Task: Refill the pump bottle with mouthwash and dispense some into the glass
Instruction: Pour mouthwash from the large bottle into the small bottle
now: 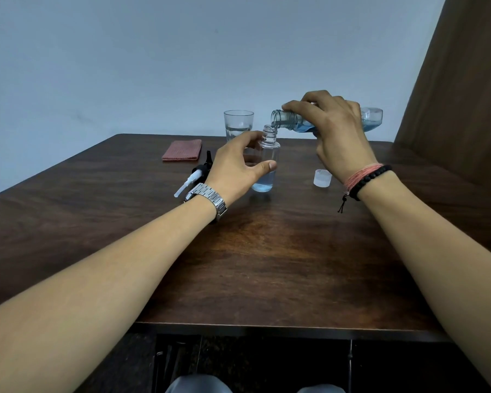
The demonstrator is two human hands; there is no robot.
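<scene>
A small clear pump bottle (pixel 268 154) stands upright on the table with its neck uncovered and a little blue liquid at its bottom. My left hand (pixel 236 163) wraps around its left side. My right hand (pixel 335 129) holds the mouthwash bottle (pixel 372 119) tipped almost level, with its mouth right over the small bottle's neck. Blue liquid lies along the tipped bottle's lower side. The pump head (pixel 194 175), with a white tube, lies on the table left of my left wrist. A clear glass (pixel 238 124) holding some clear liquid stands behind my left hand.
A white cap (pixel 322 177) sits on the dark wooden table (pixel 267 251) below my right hand. A folded reddish cloth (pixel 182 150) lies at the back left. A brown curtain (pixel 459 80) hangs at the right, and the table's front edge is near my body.
</scene>
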